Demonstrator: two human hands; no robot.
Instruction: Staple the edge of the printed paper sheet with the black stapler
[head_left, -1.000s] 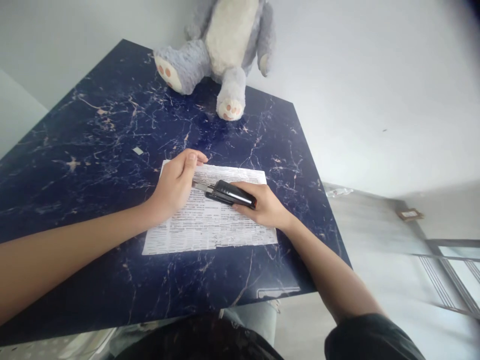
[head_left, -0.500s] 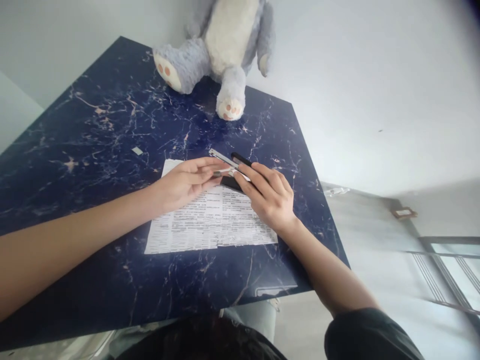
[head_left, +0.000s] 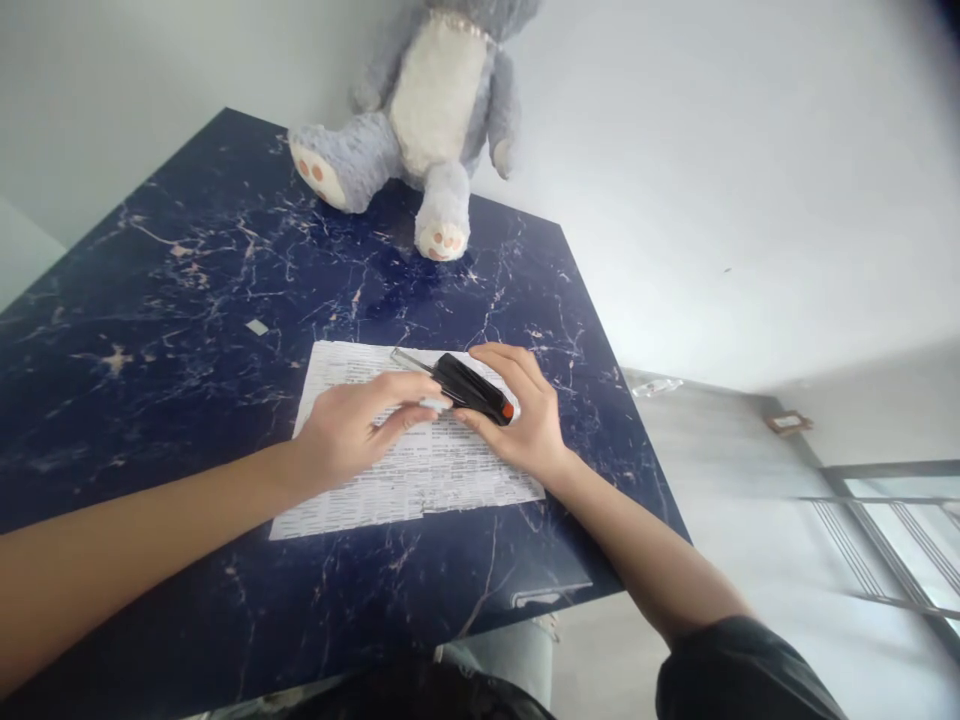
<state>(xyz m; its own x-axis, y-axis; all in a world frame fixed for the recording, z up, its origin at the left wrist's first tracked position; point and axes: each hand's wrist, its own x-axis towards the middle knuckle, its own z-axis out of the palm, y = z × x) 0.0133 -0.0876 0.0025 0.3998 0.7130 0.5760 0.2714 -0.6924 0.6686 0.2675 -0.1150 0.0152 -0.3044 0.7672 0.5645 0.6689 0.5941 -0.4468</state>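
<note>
A printed sheet of paper (head_left: 390,480) lies flat on the dark blue marbled table (head_left: 187,300). My right hand (head_left: 529,425) grips a black stapler (head_left: 472,388) just above the sheet's upper middle; a metal part sticks out from its left end. My left hand (head_left: 356,430) rests over the paper, its fingertips pinched at the stapler's near left end.
A grey and white plush toy (head_left: 420,130) sits at the table's far edge against the wall. A small pale scrap (head_left: 256,327) lies on the table left of the paper. The table's right edge drops to the floor, where a window frame shows at far right.
The stapler was lifted with its metal part swung open, then brought back down over the paper. My left fingers moved from the sheet to the stapler's end. The view shifted slightly.
</note>
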